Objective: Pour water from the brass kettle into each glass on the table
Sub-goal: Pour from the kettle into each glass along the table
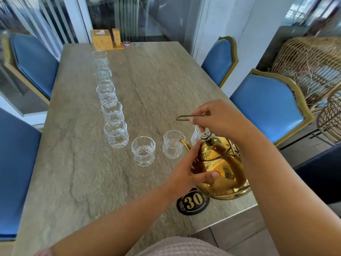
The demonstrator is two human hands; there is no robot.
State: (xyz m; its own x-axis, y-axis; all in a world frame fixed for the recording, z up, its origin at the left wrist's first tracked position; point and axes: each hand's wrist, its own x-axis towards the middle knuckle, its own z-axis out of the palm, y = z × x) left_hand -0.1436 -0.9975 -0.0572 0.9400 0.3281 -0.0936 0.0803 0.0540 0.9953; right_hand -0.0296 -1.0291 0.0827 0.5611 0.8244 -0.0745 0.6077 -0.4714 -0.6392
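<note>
The brass kettle [224, 169] stands near the table's front right edge, its spout toward the glasses. My right hand [219, 119] is shut on the kettle's raised thin handle [184, 117] above the lid knob. My left hand [190, 172] rests against the kettle's left side by the spout, thumb on the body. Several clear patterned glasses stand on the stone table [77, 172]: a row running away at the left, starting at the nearest glass [116, 133], then one glass [143, 150], another [172, 144], and a glass [195, 134] partly hidden behind my right hand.
A black oval plaque with "30" [192, 201] lies by the front edge beside the kettle. A wooden tissue box [102, 39] stands at the far end. Blue padded chairs [267, 106] line both sides; wicker chairs sit at the right.
</note>
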